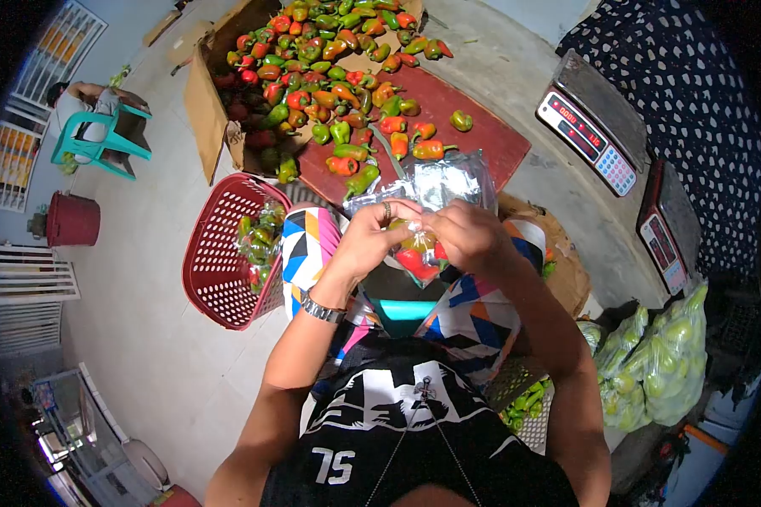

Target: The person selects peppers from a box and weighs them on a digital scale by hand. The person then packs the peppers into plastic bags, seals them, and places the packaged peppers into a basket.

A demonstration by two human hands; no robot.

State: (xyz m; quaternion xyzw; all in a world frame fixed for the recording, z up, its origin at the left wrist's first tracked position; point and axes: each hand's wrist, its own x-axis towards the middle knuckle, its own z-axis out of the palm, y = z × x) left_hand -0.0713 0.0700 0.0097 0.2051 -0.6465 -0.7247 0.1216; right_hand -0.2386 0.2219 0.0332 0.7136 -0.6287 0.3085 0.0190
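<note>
Between my knees hangs a clear plastic bag (418,260) with red and yellowish peppers inside. My left hand (372,238), with a ring and a wristwatch, pinches the gathered top of this bag. Close beside it, my right hand (467,237) has its fingers closed on the same top, and the fingertips of both hands nearly meet. Just beyond my hands, more clear plastic (452,179) lies on the front edge of a dark red board (482,139). Loose red, green and orange peppers (338,93) are spread over the board and spill from a cardboard box (201,110).
At my left stands a red perforated basket (196,270) holding bagged peppers (262,232). Two digital scales (588,139) sit at the right, near plastic bags of green produce (672,363). Another person (101,106) is at the far left by a teal chair (101,144).
</note>
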